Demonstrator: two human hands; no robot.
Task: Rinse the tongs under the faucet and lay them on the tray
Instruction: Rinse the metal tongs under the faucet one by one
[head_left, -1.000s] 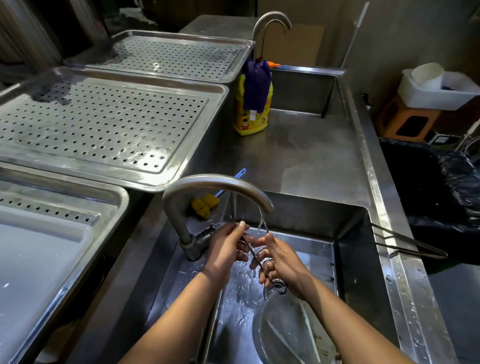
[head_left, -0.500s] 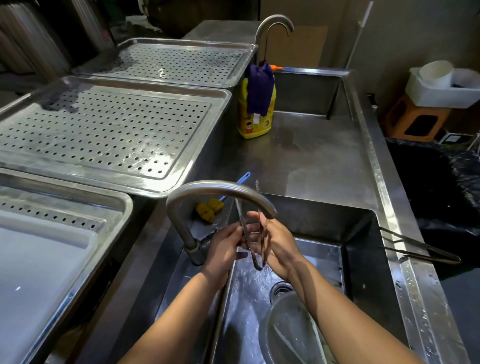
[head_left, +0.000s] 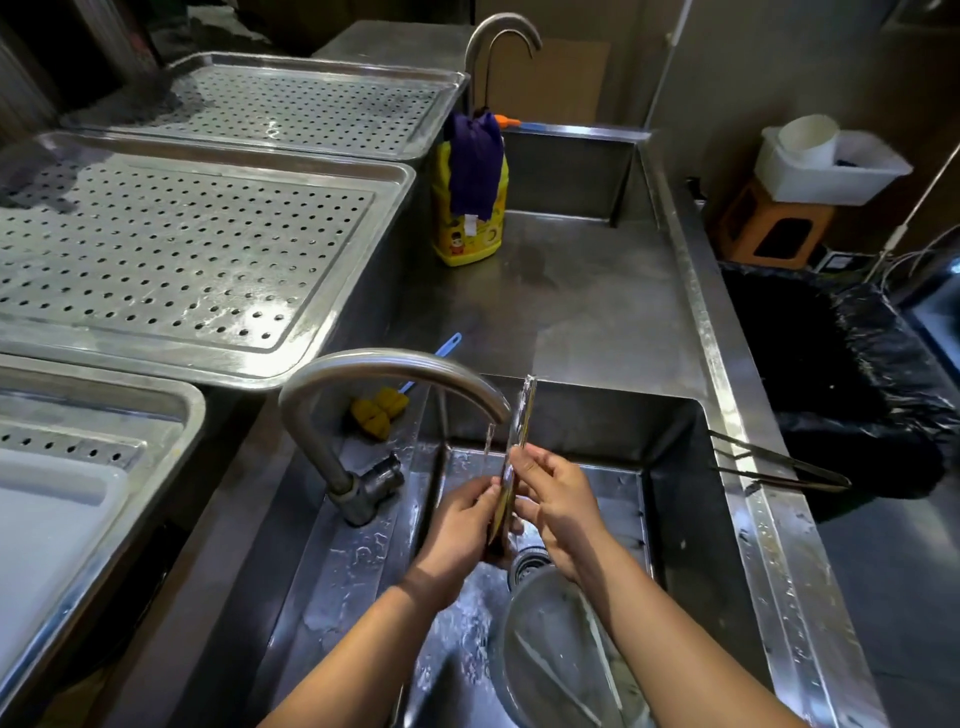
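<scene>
Steel tongs (head_left: 521, 431) (upright) gripped by both hands (head_left: 511, 512) beneath running faucet (head_left: 395, 374).

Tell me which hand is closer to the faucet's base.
Left. The left hand grips the tongs just right of the faucet's base; the right hand holds them from the far side, farther from it.

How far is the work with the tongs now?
Done: nothing finished yet. In hand: both the left hand and the right hand hold the tongs upright at the running faucet, over the sink. Left: to lay them on a perforated tray, which holds no tongs.
</scene>
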